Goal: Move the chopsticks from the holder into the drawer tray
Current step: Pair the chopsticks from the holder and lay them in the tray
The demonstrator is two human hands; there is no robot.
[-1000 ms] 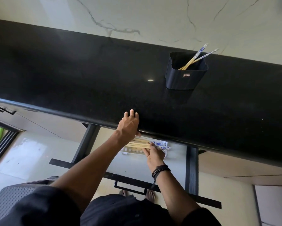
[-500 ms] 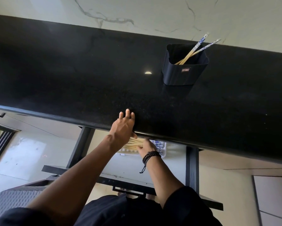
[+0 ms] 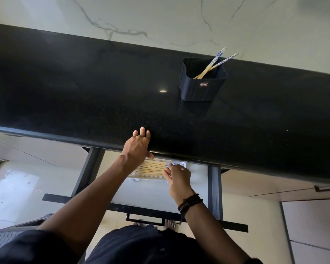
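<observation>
Right grip (image 3: 177, 174) is touching chopsticks (image 3: 150, 167) under it, grasping or not I cannot tell; nudging may be scattering them off the drawer tray (image 3: 134, 178).

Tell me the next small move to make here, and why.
Probably lift the right hand away from the bundle lying in the drawer tray and reach up to the holder. Two chopsticks stand in it, yet to be moved. The left hand rests flat on the counter edge, seemingly as a brace.
</observation>
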